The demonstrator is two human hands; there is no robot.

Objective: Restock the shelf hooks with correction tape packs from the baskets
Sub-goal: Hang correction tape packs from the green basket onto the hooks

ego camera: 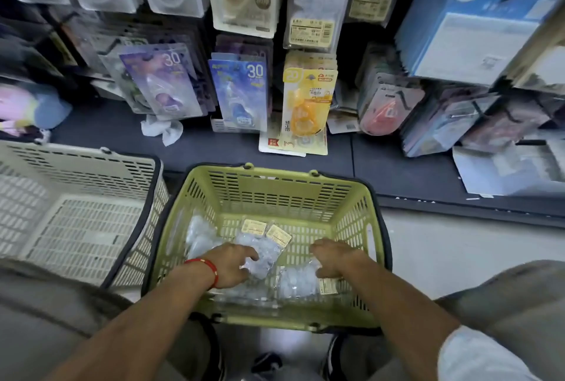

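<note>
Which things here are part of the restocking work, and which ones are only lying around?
Part of the job:
- green basket
- clear packs inside it
- left hand, right hand
- white basket
- hanging packs on the shelf hooks

Just lying about:
- crumpled tissue
- blue box

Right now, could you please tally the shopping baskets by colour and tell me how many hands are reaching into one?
Green basket: 1, with clear packs in the bottom
Cream basket: 1
Hands inside the green basket: 2, the left hand and the right hand, both on the clear packs
Total: 2 baskets, 2 hands
</note>
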